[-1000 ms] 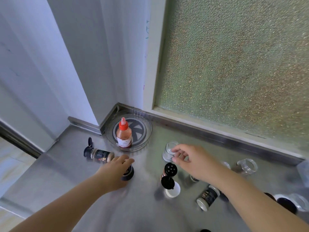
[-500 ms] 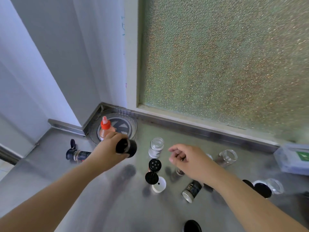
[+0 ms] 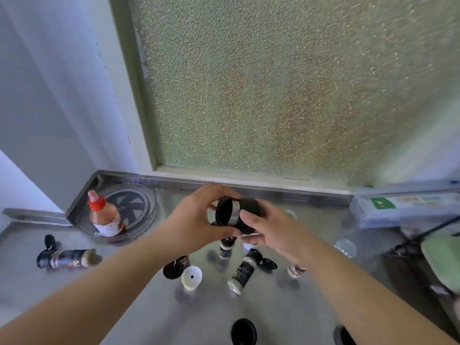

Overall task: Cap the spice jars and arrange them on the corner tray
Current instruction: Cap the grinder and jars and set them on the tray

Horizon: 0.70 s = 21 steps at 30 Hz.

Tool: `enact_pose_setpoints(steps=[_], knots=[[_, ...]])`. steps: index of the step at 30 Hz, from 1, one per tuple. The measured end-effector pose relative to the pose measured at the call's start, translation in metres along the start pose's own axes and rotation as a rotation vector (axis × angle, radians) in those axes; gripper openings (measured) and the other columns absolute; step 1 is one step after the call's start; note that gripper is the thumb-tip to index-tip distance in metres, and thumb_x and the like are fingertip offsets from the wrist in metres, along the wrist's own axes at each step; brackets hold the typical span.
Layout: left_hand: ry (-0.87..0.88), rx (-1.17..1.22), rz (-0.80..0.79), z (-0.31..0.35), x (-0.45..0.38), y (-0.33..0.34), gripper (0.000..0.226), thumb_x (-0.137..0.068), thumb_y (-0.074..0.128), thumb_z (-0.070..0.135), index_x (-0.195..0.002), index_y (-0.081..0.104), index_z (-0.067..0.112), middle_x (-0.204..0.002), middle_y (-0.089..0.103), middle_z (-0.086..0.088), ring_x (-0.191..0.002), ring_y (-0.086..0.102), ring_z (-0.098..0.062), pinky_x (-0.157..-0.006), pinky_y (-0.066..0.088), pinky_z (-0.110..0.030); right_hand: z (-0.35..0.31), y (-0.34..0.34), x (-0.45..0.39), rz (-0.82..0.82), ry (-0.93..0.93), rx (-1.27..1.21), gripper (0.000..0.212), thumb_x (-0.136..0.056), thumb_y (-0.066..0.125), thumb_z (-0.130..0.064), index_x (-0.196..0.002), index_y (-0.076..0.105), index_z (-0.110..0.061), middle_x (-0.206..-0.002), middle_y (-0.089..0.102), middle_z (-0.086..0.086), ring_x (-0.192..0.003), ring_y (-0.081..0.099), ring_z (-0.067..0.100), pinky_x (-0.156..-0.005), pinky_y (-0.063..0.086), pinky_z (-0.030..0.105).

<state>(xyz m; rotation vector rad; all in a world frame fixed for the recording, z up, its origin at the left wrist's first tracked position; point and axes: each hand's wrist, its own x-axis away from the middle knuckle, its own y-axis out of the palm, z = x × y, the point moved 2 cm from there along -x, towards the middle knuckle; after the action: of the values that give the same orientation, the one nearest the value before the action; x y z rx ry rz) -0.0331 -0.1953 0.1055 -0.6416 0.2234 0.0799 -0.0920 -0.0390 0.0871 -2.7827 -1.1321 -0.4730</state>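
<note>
Spice jars lie scattered over our steel table (image 3: 104,307), and 1 black jar (image 3: 237,215) with a silver band is up in the air between our 2 hands, turned on its side above the clutter. Our left hand (image 3: 196,220) curls around the end with the silver band, thumb below and fingers over the top. Our right hand (image 3: 271,232) wraps the other, black end, with the thumb lying along the jar's side. Whether the jar's cap is fully seated we cannot tell.

We see the round clear corner tray (image 3: 146,220) at the back left, tucked into the corner of the wall, and 1 red-capped bottle (image 3: 104,215) stands on its near left part. A dark-labelled jar (image 3: 67,257) lies on its side well to the left of us on the table, its black flip cap open. Below our hands a small white funnel (image 3: 191,277) sits just beside a loose black lid (image 3: 171,270). Another jar with a black label (image 3: 245,271) lies tilted on the table, near a small upright jar (image 3: 226,247). A loose black cap (image 3: 243,332) rests at the near edge of the view. A clear empty jar (image 3: 345,247) sits to the right, by a green cloth (image 3: 443,262).
</note>
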Motion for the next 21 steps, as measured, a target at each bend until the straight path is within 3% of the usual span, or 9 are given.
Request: enact_pose_setpoints(steps=[3, 5, 8, 10, 13, 18, 21], knots=[[0.021, 0.033, -0.036, 0.016, -0.012, 0.026, 0.058, -0.059, 0.082, 0.027, -0.102, 0.048, 0.048, -0.108, 0.056, 0.023, -0.101, 0.051, 0.009, -0.083, 0.040, -0.005, 0.005, -0.028, 0.015, 0.055, -0.022, -0.063, 0.044, -0.067, 0.067, -0.029, -0.109, 0.056, -0.018, -0.111, 0.065, 0.007, -0.093, 0.068, 0.020, -0.085, 0.056, 0.038], [0.029, 0.034, -0.055, 0.025, -0.018, 0.041, 0.066, -0.062, 0.080, 0.028, -0.110, 0.040, 0.049, -0.113, 0.051, 0.025, -0.105, 0.047, 0.011, -0.083, 0.038, -0.004, 0.008, -0.049, 0.026, 0.152, -0.047, -0.070, 0.048, -0.060, 0.074, -0.031, -0.103, 0.058, -0.020, -0.109, 0.063, 0.007, -0.086, 0.069, 0.019, -0.078, 0.058, 0.035], [-0.025, 0.017, -0.002, 0.029, -0.018, 0.058, 0.058, -0.070, 0.076, 0.023, -0.114, 0.042, 0.039, -0.106, 0.046, 0.027, -0.096, 0.043, 0.023, -0.073, 0.038, 0.001, 0.019, -0.090, 0.044, 0.361, -0.024, 0.204, 0.048, -0.062, 0.083, -0.032, -0.103, 0.058, -0.028, -0.105, 0.064, -0.002, -0.081, 0.069, 0.018, -0.083, 0.057, 0.044], [-0.078, 0.015, 0.005, 0.023, -0.013, 0.073, 0.044, -0.075, 0.071, 0.016, -0.106, 0.048, 0.036, -0.099, 0.048, 0.029, -0.092, 0.046, 0.021, -0.071, 0.039, -0.003, 0.028, -0.116, 0.057, 0.446, 0.013, 0.356, 0.048, -0.065, 0.081, -0.031, -0.105, 0.056, -0.033, -0.108, 0.064, -0.005, -0.087, 0.066, 0.014, -0.085, 0.055, 0.041], [-0.129, 0.015, -0.053, 0.014, -0.006, 0.102, 0.043, -0.076, 0.069, 0.013, -0.097, 0.047, 0.044, -0.100, 0.057, 0.023, -0.093, 0.053, 0.006, -0.075, 0.041, -0.012, 0.043, -0.140, 0.077, 0.432, 0.046, 0.343, 0.047, -0.066, 0.081, -0.026, -0.102, 0.053, -0.035, -0.110, 0.063, -0.004, -0.091, 0.064, 0.011, -0.075, 0.054, 0.027], [-0.181, -0.011, -0.103, 0.015, -0.008, 0.135, 0.031, -0.079, 0.065, 0.013, -0.101, 0.053, 0.032, -0.095, 0.061, 0.016, -0.090, 0.052, 0.007, -0.068, 0.038, 0.003, 0.065, -0.171, 0.108, 0.450, 0.063, 0.368, 0.049, -0.066, 0.081, -0.028, -0.107, 0.055, -0.030, -0.103, 0.065, -0.009, -0.089, 0.065, 0.008, -0.072, 0.050, 0.019], [-0.174, -0.017, -0.093, 0.023, -0.016, 0.152, 0.033, -0.080, 0.064, 0.013, -0.096, 0.050, 0.038, -0.093, 0.060, 0.019, -0.088, 0.054, 0.008, -0.066, 0.040, -0.002, 0.072, -0.198, 0.124, 0.550, 0.068, 0.346, 0.052, -0.068, 0.080, -0.030, -0.113, 0.055, -0.027, -0.108, 0.064, -0.007, -0.088, 0.065, 0.007, -0.073, 0.051, 0.021]])
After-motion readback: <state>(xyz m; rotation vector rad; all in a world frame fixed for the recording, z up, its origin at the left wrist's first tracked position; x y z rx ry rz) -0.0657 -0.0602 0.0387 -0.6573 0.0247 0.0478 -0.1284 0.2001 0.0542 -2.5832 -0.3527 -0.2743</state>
